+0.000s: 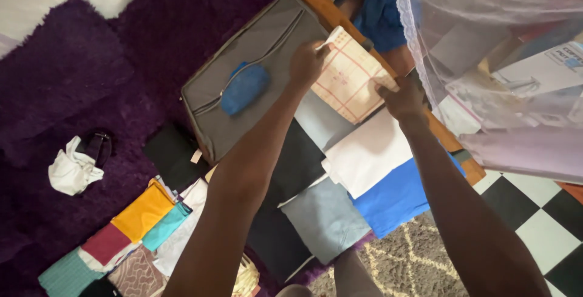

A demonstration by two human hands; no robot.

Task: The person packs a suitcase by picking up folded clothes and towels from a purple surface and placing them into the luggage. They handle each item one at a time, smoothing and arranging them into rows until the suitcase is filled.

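My left hand (306, 61) and my right hand (402, 98) both grip a folded cream cloth with red check lines (350, 78), one hand at each end. The cloth is held flat just above a row of folded cloths on the floor: white (370, 151), blue (392, 198), grey (325, 215) and black (297, 163). A grey zipped fabric case (255, 60) lies to the left of my left hand, with a small blue pouch (244, 88) on top of it.
A purple shaggy rug (73, 84) covers the floor at left, with a crumpled white cloth (73, 169) on it. Folded colourful cloths (143, 212) lie at lower left. A wooden bed rail (331, 11), netting (486, 60) and checkered floor (534, 212) are at right.
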